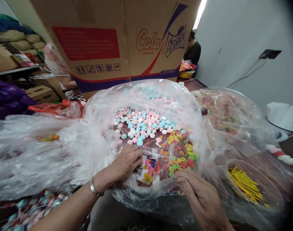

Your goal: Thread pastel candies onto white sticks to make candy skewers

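My left hand (127,162) lies flat, fingers open, touching a printed packet (148,170) in the bag's (100,134) near edge; right hand (201,199) pinches the plastic.

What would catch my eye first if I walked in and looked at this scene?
Probably the heap of pastel candies in the open clear plastic bag at centre, with bright ring candies beside them. The left hand and right hand rest at the bag's near edge, and a big cardboard box looms behind.

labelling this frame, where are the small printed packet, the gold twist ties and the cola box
small printed packet (148,170), head view, its colourful middle
gold twist ties (245,185), head view, middle of the bundle
cola box (108,38), head view, its front panel
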Available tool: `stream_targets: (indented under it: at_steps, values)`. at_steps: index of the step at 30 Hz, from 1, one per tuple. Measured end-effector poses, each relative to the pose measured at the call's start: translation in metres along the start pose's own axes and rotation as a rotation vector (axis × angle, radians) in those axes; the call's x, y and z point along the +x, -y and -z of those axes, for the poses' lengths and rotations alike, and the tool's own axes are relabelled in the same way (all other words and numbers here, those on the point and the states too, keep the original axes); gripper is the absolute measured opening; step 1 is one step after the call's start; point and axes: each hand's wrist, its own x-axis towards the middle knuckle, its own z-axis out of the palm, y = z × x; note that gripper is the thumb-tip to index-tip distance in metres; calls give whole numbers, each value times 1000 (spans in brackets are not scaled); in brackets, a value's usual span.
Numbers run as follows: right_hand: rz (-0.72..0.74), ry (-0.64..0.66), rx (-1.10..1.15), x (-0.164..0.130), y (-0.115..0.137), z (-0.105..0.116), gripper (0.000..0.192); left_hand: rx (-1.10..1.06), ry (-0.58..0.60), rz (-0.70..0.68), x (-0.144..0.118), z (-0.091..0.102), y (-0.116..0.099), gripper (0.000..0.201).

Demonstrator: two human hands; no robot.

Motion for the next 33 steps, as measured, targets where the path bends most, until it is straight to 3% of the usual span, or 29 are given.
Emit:
stream_targets:
  at_steps: [7, 12, 15, 17, 20, 22, 24, 26, 29, 31, 33]
  values:
    - [-104, 56, 32, 6, 3, -11, 29, 24, -110, -45, 2, -5, -1, 23]
    - [-343, 56, 137, 11, 6, -32, 19, 277, -323, -189, 4, 7, -24, 30]
    - [-436, 80, 225, 15, 8, -46, 35, 375, -357, -271, 8, 12, -38, 23]
    - [-463, 87, 243, 17, 8, -53, 33, 378, -350, -303, 11, 12, -45, 20]
    - [-491, 37, 240, 19, 4, -53, 16, 313, -362, -305, 16, 10, -53, 18]
    - [-508, -4, 242, 19, 1, -48, 20, 249, -424, -279, 19, 11, -57, 10]
    - [-535, -14, 252, 20, -2, -41, 22, 174, -457, -230, 21, 12, -60, 30]
    - [-557, -3, 277, 20, -4, -34, 21, 53, -367, -176, 22, 14, -61, 31]
    - [-559, 48, 326, 21, -4, -26, 18, -268, -51, -44, 24, 20, -60, 9]
    - [-520, 90, 332, 21, -4, -22, 15, -495, 128, 98, 26, 24, -58, 15]
    - [-460, 102, 290, 20, -5, -19, 14, -660, 228, 216, 28, 26, -57, 22]
